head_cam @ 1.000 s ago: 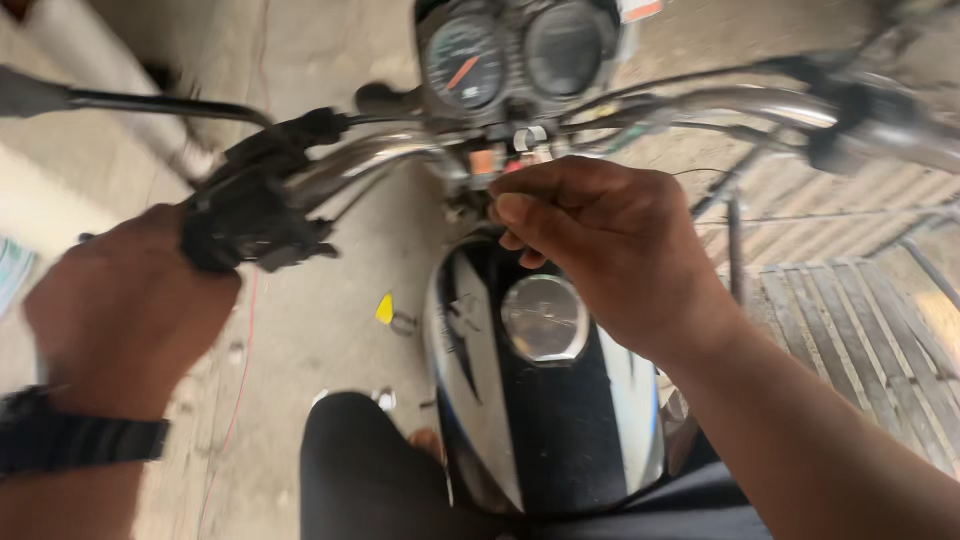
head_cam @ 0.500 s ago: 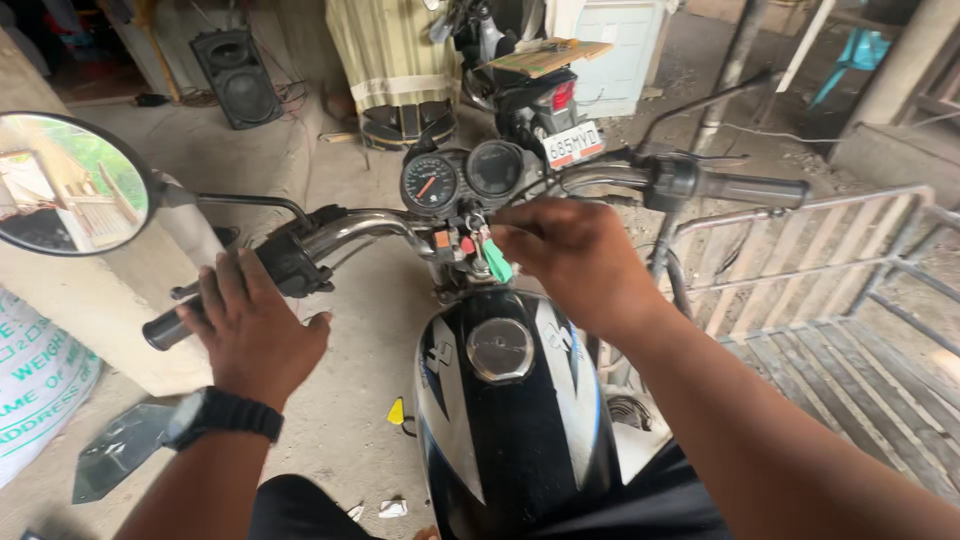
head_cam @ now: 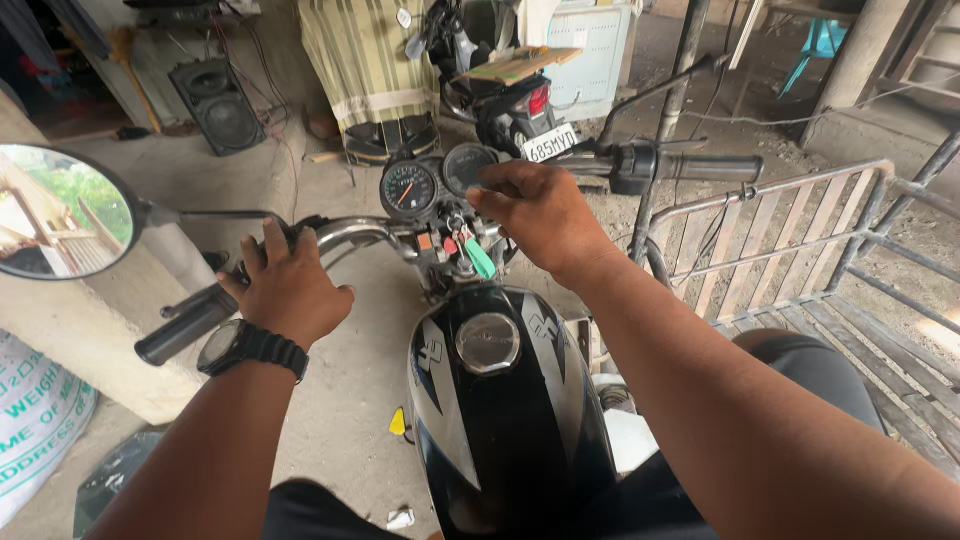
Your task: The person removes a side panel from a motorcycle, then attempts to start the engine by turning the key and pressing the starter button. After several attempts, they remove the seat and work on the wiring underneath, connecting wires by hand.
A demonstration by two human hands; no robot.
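1. My right hand (head_cam: 535, 215) sits at the middle of the handlebar, just below the twin gauges (head_cam: 440, 180). Fingers curl down toward the ignition spot; grip looks pressed together there, but I can't tell if it actually pinches the key, as the knuckles hide it.
2. A green key tag (head_cam: 480, 258) and a small red tag hang just beside my right fingertips, over the front of the black fuel tank (head_cam: 500, 400).
3. My left hand (head_cam: 290, 290) wraps the left handlebar (head_cam: 185, 325) near the switch housing. Fingers are loosely spread over the bar, thumb under; black wristwatch (head_cam: 245, 345) on that wrist.
4. Step in hand, my judgement: working the ignition key while steadying the bike with the left hand. The next move calls for a small wrist twist at the key, not a reach, with the left grip staying firm.
5. Edges: the gauges are right above my right knuckles, and cables plus the right grip (head_cam: 700, 165) are close to the right. The round mirror (head_cam: 60, 210) sticks out far left.
6. Open room: bare concrete floor (head_cam: 350, 400) left of the tank. A metal rail frame (head_cam: 790, 240) crowds the right side near my knee.
7. Ahead: a parked motorcycle (head_cam: 510, 110), a striped cloth and a black speaker (head_cam: 215, 105), well apart from the handlebar. A printed white sack (head_cam: 40, 420) lies low left beside a concrete pillar.
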